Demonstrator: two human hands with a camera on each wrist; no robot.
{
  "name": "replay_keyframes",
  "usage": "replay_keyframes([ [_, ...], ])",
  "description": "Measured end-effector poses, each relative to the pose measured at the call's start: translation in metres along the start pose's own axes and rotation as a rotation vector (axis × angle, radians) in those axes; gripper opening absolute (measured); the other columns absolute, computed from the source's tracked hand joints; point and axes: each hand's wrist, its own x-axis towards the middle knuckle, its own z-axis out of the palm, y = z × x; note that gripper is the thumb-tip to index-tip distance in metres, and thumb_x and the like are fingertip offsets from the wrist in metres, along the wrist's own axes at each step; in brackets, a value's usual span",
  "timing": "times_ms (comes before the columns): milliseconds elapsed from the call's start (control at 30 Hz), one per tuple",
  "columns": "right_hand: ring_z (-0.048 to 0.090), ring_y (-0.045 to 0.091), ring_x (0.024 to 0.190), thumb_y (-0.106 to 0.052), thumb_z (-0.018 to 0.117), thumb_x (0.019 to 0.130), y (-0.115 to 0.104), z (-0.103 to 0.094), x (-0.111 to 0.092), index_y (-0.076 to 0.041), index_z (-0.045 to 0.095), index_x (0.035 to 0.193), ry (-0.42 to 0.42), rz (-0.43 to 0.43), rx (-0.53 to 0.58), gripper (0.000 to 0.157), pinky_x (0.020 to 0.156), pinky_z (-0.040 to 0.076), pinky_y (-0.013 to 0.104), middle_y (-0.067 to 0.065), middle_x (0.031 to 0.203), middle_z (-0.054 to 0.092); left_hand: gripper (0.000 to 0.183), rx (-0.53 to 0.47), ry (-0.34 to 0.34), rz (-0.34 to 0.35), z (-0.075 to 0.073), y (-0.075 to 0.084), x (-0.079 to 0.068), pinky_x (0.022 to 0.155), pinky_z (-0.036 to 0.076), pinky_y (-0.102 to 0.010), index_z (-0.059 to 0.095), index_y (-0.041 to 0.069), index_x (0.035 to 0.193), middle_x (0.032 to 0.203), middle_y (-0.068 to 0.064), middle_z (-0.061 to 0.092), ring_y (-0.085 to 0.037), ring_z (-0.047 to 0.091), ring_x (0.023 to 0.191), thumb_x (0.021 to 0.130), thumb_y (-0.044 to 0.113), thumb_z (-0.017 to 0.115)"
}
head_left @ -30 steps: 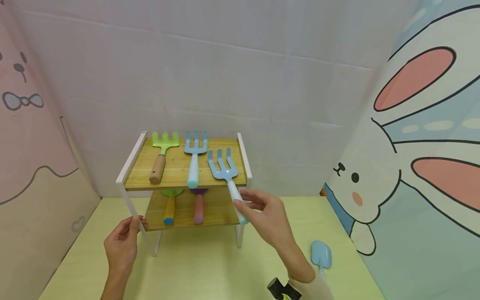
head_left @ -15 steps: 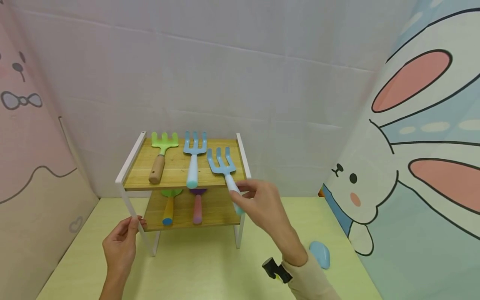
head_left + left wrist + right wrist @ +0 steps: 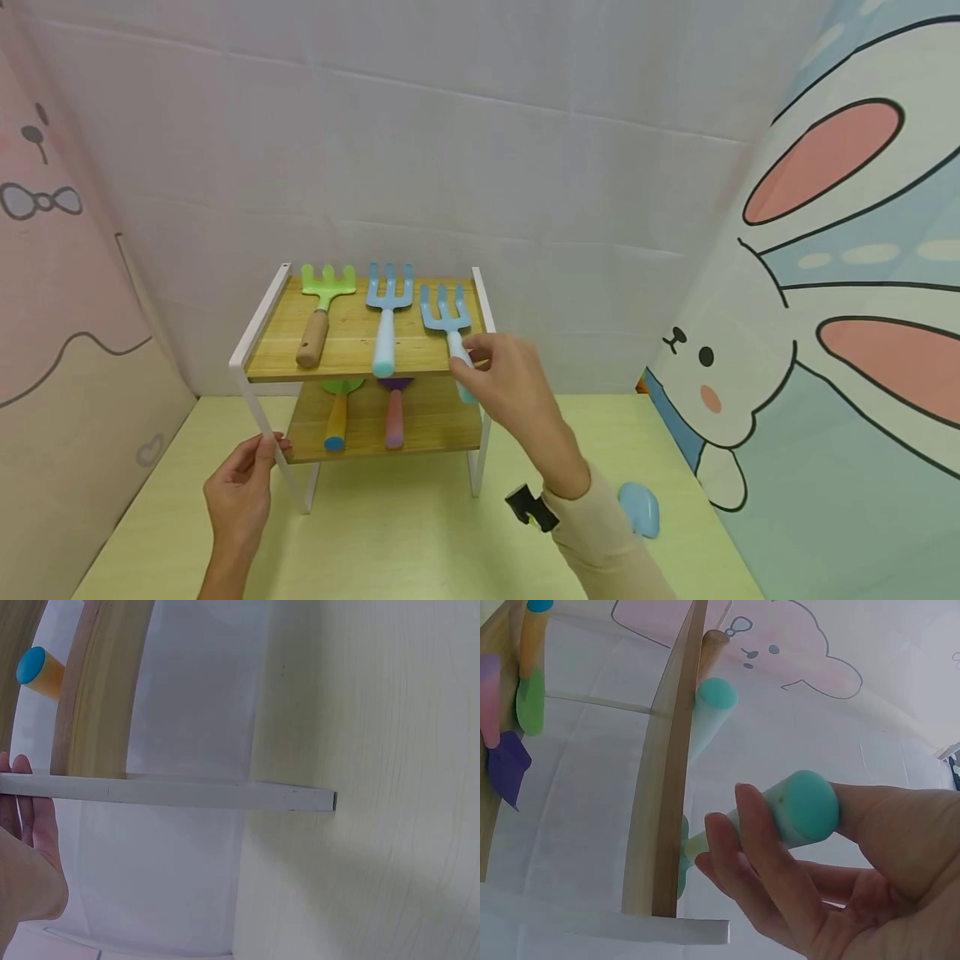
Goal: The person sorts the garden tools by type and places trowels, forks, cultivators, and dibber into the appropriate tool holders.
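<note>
My right hand [image 3: 506,383] grips the pale handle of a blue hand fork [image 3: 446,315]. Its tines lie over the right part of the rack's upper shelf, and the handle's mint end [image 3: 813,807] sticks out past the front edge. My left hand [image 3: 242,492] holds the white front leg of the two-tier rack [image 3: 258,408] at the lower left, fingers behind the leg [image 3: 172,793]. On the upper shelf lie a green hand fork [image 3: 318,321] with a wooden handle and a second blue hand fork [image 3: 386,325], side by side.
The lower shelf holds a tool with an orange handle [image 3: 337,421] and a green head, and a purple-headed one with a pink handle [image 3: 394,417]. A light blue shovel head [image 3: 639,509] lies on the table at right, partly behind the right sleeve [image 3: 600,533].
My right hand has moved the blue hand fork farther back and slightly left over the upper shelf, and it stands straighter. My left hand stays on the rack leg.
</note>
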Motion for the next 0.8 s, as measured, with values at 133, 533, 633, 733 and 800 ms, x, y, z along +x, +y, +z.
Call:
replay_keyframes([
  [133, 0.075, 0.021, 0.088, -0.014, 0.067, 0.091, -0.004, 0.001, 0.008, -0.004, 0.078, 0.112, -0.01, 0.013, -0.017, 0.025, 0.071, 0.062, 0.033, 0.007, 0.102, 0.077, 0.021, -0.007, 0.002, 0.002, 0.0, 0.0, 0.0, 0.08, 0.059, -0.016, 0.067, -0.02, 0.106, 0.087, -0.001, 0.077, -0.008, 0.075, 0.077, 0.101, 0.0, 0.062],
  [533, 0.074, 0.021, 0.084, -0.01, 0.069, 0.091, -0.003, 0.011, 0.029, 0.001, 0.077, 0.109, 0.006, 0.003, -0.053, 0.022, 0.067, 0.061, 0.028, 0.013, 0.104, 0.077, 0.021, -0.01, 0.012, -0.003, 0.001, 0.0, -0.001, 0.08, 0.06, -0.017, 0.067, -0.02, 0.105, 0.086, -0.001, 0.077, -0.008, 0.075, 0.076, 0.1, 0.0, 0.063],
  [633, 0.058, 0.01, 0.062, -0.008, 0.069, 0.09, -0.003, 0.014, 0.033, -0.001, 0.078, 0.097, 0.008, -0.017, -0.068, 0.013, 0.054, 0.046, 0.019, 0.005, 0.081, 0.072, 0.021, -0.015, 0.013, -0.006, 0.001, 0.0, -0.001, 0.08, 0.06, -0.017, 0.067, -0.021, 0.105, 0.085, -0.001, 0.077, -0.008, 0.075, 0.076, 0.1, -0.001, 0.063],
  [733, 0.028, 0.007, 0.051, -0.004, 0.068, 0.089, -0.004, 0.016, 0.036, -0.009, 0.057, 0.065, 0.018, -0.054, -0.078, 0.027, 0.049, 0.023, 0.02, -0.005, 0.057, 0.04, 0.021, -0.02, 0.012, -0.008, 0.001, 0.001, 0.0, 0.081, 0.059, -0.017, 0.067, -0.021, 0.105, 0.084, -0.002, 0.077, -0.009, 0.075, 0.075, 0.1, -0.001, 0.063],
  [800, 0.016, 0.008, 0.054, -0.003, 0.067, 0.089, -0.004, 0.017, 0.038, -0.015, 0.034, 0.062, 0.026, -0.074, -0.081, 0.044, 0.051, 0.014, 0.023, -0.006, 0.059, 0.019, 0.021, -0.028, 0.01, -0.009, 0.001, 0.001, 0.0, 0.081, 0.059, -0.018, 0.067, -0.022, 0.105, 0.083, -0.002, 0.077, -0.009, 0.075, 0.075, 0.1, -0.002, 0.063],
])
